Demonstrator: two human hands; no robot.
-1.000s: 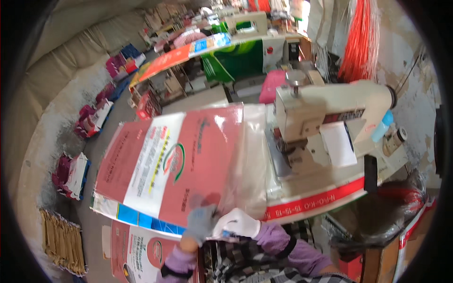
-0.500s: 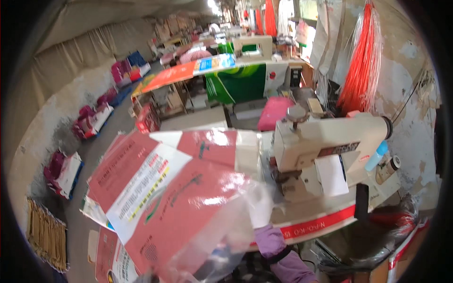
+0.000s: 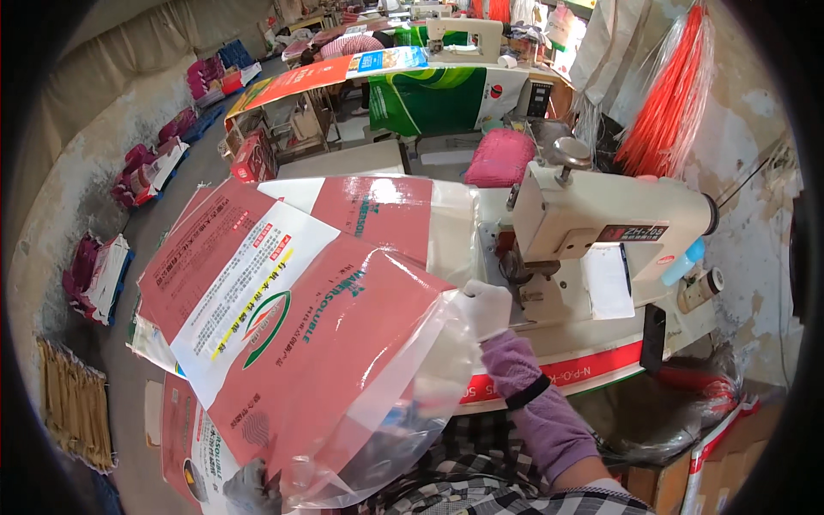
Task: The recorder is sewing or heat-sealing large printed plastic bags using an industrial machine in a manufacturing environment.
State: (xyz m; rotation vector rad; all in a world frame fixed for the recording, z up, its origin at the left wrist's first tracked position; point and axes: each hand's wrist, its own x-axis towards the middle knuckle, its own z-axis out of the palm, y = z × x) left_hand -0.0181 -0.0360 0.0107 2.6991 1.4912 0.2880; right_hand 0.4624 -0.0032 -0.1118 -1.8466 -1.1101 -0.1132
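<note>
A large red and white printed sack (image 3: 318, 343) lies slanted across the front of the sewing table, with its clear plastic liner (image 3: 421, 403) sticking out at the near right end. My right hand (image 3: 483, 311), in a white glove, is closed on the liner and sack corner beside the sewing machine. At the lower edge, my left hand (image 3: 251, 489) in a dark grey glove grips the sack's near left corner; its fingers are partly hidden. Beneath this sack are more red and white sacks (image 3: 378, 210). The cream sewing machine (image 3: 618, 215) stands right of the stack.
A pink cushion-like bundle (image 3: 499, 158) sits behind the machine. Red and clear strands (image 3: 665, 103) hang by the right wall. A dark phone-like slab (image 3: 654, 337) stands at the table's red-banded edge (image 3: 558, 373). Sack bundles (image 3: 99, 275) line the left wall. Farther back, a person (image 3: 354, 47) bends over.
The whole view has shifted, so the table appears higher. My left hand has come further into view at the sack's near corner. My right hand still holds the liner side, which hangs more spread.
</note>
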